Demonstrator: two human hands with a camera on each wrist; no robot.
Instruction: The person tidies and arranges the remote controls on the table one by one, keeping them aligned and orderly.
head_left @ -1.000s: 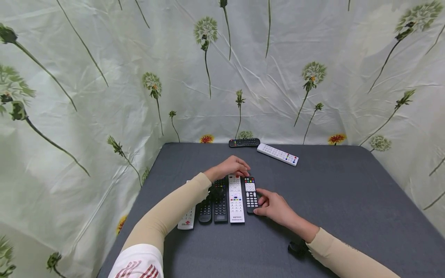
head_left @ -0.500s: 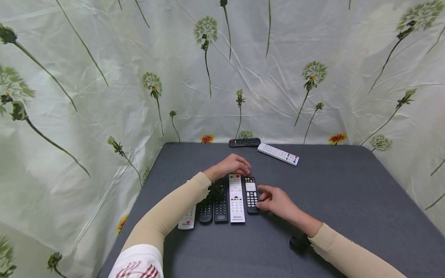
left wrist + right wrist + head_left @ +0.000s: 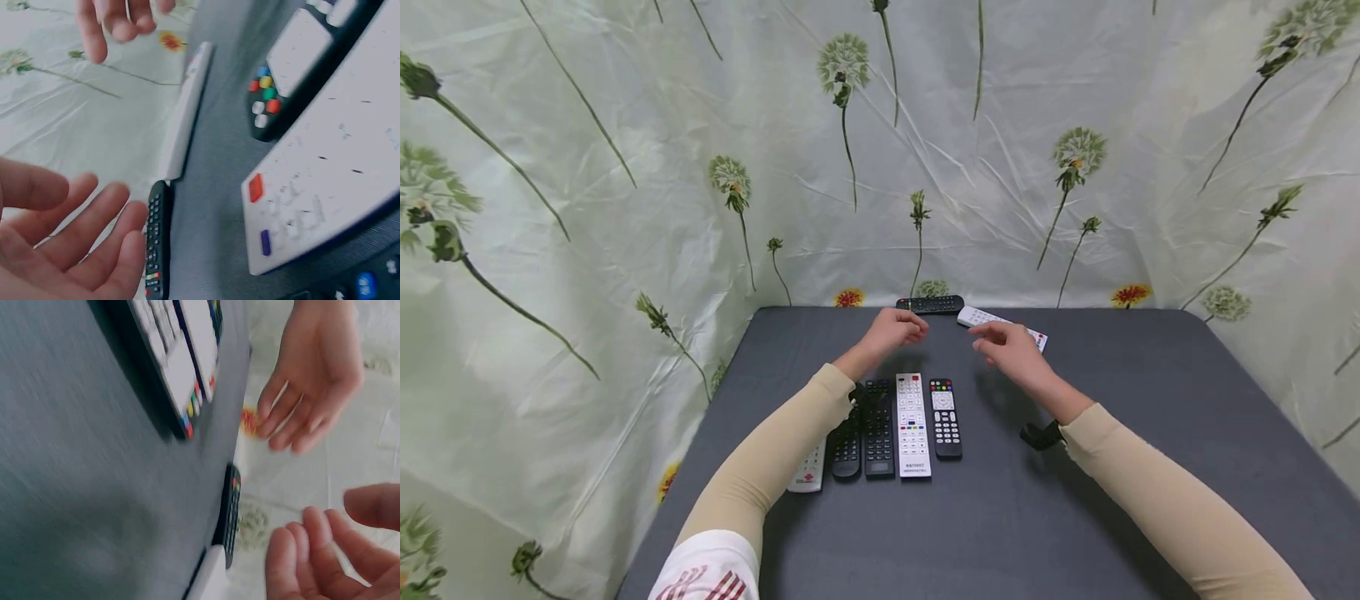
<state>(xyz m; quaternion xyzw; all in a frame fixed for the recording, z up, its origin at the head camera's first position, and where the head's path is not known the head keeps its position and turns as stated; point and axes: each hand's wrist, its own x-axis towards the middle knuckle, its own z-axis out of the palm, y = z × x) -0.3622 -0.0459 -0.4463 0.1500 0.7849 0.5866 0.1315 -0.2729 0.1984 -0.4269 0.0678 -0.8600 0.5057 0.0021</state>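
Far edge of the grey table [image 3: 1150, 400]: a black remote [image 3: 931, 304] and a white remote [image 3: 1000, 325] lie end to end against the floral backdrop [image 3: 625, 167]. The left hand [image 3: 895, 327] and right hand [image 3: 1006, 346] hover just short of them, fingers relaxed and loosely spread, holding nothing. Nearer the person, a row of remotes [image 3: 895, 425] lies side by side.

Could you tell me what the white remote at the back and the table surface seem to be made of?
The white remote looks like matte hard plastic with small coloured, probably rubbery buttons. The table surface appears to be dark grey woven fabric or felt: it shows a flat, non-reflective, slightly textured look.
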